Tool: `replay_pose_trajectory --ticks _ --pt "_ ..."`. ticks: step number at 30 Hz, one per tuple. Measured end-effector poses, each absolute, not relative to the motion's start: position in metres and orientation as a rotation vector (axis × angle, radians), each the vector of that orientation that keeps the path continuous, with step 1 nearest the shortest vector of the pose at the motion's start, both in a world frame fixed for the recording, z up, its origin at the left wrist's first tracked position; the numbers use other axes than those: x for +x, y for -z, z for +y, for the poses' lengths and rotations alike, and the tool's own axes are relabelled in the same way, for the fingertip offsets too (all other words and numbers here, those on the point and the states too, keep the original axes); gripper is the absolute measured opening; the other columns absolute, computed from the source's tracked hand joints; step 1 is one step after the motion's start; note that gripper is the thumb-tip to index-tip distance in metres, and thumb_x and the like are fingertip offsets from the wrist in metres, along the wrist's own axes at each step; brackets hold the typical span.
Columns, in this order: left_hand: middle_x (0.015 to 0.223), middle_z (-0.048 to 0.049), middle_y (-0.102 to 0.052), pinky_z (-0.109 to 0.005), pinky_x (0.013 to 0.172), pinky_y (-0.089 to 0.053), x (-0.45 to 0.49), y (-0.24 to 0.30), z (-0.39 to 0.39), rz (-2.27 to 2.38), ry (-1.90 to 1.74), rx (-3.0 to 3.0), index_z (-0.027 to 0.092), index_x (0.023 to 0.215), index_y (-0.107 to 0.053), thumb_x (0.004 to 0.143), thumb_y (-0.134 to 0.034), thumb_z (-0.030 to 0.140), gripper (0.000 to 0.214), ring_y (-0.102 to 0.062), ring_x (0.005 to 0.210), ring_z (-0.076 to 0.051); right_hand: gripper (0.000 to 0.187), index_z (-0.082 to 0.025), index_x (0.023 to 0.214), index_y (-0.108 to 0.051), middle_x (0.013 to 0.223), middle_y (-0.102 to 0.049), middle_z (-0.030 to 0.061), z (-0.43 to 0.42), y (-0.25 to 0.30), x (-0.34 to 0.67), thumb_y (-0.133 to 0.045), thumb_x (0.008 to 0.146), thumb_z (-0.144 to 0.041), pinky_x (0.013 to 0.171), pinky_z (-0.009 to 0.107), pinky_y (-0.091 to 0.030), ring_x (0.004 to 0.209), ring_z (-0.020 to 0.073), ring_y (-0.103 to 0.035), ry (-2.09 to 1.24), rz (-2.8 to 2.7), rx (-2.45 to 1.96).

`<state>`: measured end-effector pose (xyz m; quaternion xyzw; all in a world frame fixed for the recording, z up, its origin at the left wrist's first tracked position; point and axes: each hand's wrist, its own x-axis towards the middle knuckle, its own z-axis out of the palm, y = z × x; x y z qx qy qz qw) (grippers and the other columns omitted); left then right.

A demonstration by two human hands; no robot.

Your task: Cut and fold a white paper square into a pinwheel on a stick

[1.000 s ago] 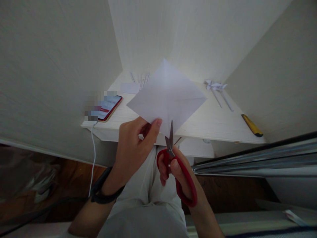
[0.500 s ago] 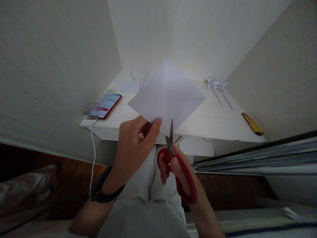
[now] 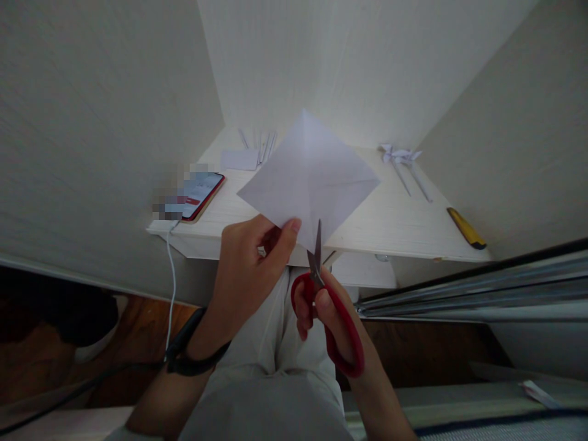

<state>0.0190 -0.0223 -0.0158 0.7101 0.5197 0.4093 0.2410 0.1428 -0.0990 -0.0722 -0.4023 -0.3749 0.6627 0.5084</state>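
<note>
A white square of paper (image 3: pixel 307 174), creased along its diagonals, is held up like a diamond above the shelf's front edge. My left hand (image 3: pixel 252 263) pinches it near the lower left side, thumb in front and the other fingers mostly hidden behind. In my right hand (image 3: pixel 337 312) is a pair of red-handled scissors (image 3: pixel 344 337), with my thumb and fingers through the loops. The blades stand a little apart at the paper's bottom corner, one in front of the sheet.
On the white shelf (image 3: pixel 390 226) lie a phone (image 3: pixel 202 193) with a white cable, a small paper piece (image 3: pixel 239 160), thin paper sticks (image 3: pixel 267 147), paper pinwheels (image 3: pixel 400 155) and a yellow utility knife (image 3: pixel 465 228). Walls close in the back and sides.
My hands, the paper and the scissors hold almost the same position. At the lower left, a blurred pale leg shape has given way to a dark one with a light shoe.
</note>
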Motion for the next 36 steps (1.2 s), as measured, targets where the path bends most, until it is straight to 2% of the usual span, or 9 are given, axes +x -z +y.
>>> replay_pose_trajectory --ticks 14,36 --pt "0.041 0.0046 -0.047 -0.026 0.044 -0.031 0.0183 0.0127 -0.0228 1.409 -1.1 1.955 0.022 0.049 -0.045 0.086 -0.054 0.031 0.039 -0.046 0.043 -0.011 0.049 -0.023 0.085 -0.045 0.064 -0.043 -0.0068 -0.099 0.0686 0.1413 -0.061 0.077 -0.069 0.042 0.021 -0.039 0.047 0.0073 -0.039 -1.595 -0.88 -0.993" --pt "0.04 0.0046 -0.047 -0.026 0.044 -0.031 0.0163 0.0114 -0.0222 1.406 -1.11 1.933 0.022 0.047 -0.044 0.085 -0.055 0.034 0.041 -0.048 0.045 -0.012 0.045 -0.024 0.081 -0.042 0.055 -0.042 -0.0094 -0.1024 0.0719 0.1381 -0.058 0.082 -0.067 0.036 0.02 -0.037 0.039 0.0068 -0.037 -1.572 -0.906 -0.989"
